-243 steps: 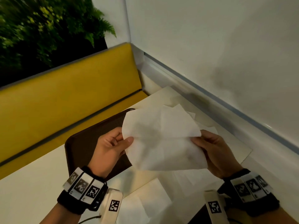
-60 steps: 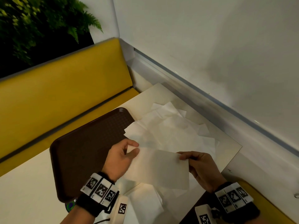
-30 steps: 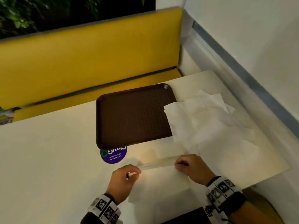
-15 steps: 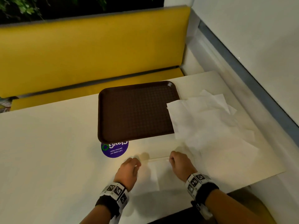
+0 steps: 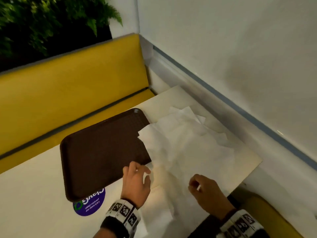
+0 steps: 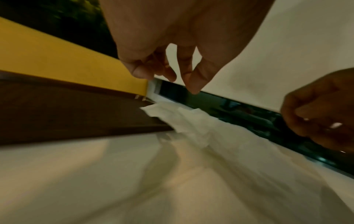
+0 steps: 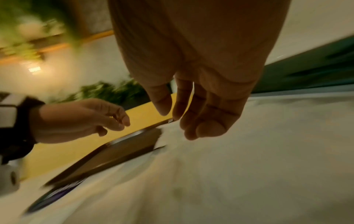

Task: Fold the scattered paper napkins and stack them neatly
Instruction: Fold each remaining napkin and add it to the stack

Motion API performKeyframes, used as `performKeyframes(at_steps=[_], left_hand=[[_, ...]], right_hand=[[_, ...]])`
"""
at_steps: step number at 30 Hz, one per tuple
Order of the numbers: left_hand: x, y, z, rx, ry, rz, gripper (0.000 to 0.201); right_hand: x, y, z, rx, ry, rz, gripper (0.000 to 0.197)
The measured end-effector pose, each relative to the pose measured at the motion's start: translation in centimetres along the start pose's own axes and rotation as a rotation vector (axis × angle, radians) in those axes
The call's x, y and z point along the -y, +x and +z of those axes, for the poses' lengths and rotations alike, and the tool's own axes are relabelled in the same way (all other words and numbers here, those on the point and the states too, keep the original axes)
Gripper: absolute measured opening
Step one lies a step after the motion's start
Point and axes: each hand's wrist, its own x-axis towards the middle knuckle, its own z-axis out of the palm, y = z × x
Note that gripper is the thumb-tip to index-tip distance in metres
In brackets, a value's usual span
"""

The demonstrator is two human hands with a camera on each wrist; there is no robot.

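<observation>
A loose pile of white paper napkins (image 5: 185, 145) lies on the pale table (image 5: 34, 194), its left edge overlapping the brown tray (image 5: 96, 152). A folded napkin (image 5: 157, 210) lies flat near the front edge, between my wrists. My left hand (image 5: 137, 177) hovers by the tray's near right corner with fingers spread, holding nothing. My right hand (image 5: 202, 186) hangs just right of it, fingers loosely curled and empty. The left wrist view shows the left hand (image 6: 172, 75) bare above the napkins (image 6: 184, 121). In the blurred right wrist view, the right hand (image 7: 184, 118) is empty.
A purple round sticker (image 5: 89, 203) sits on the table below the tray. A yellow bench back (image 5: 68, 91) runs behind the table. A white wall (image 5: 240, 66) with a grey strip closes the right side. The table's right edge (image 5: 253, 169) is near the pile.
Both hands have let go of the folded napkin, which now lies flat, and have risen and moved forward toward the loose pile.
</observation>
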Motion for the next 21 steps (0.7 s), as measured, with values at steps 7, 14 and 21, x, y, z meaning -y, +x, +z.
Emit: performKeyframes(at_steps=[7, 14, 21], left_hand=[[-7.6, 10.2, 7.8, 0.412, -0.033, -0.115, 0.042], [-11.4, 11.6, 11.2, 0.330, 0.221, -0.147, 0.089], [-13.4, 11.3, 13.3, 0.511, 0.355, 0.265, 0.105]], right_hand=[[-8.2, -4.1, -6.7, -0.161, 0.268, 0.400, 0.008], [-11.1, -5.1, -5.6, -0.116, 0.364, 0.486, 0.010], [-10.8, -3.5, -4.7, -0.050, 0.372, 0.443, 0.005]])
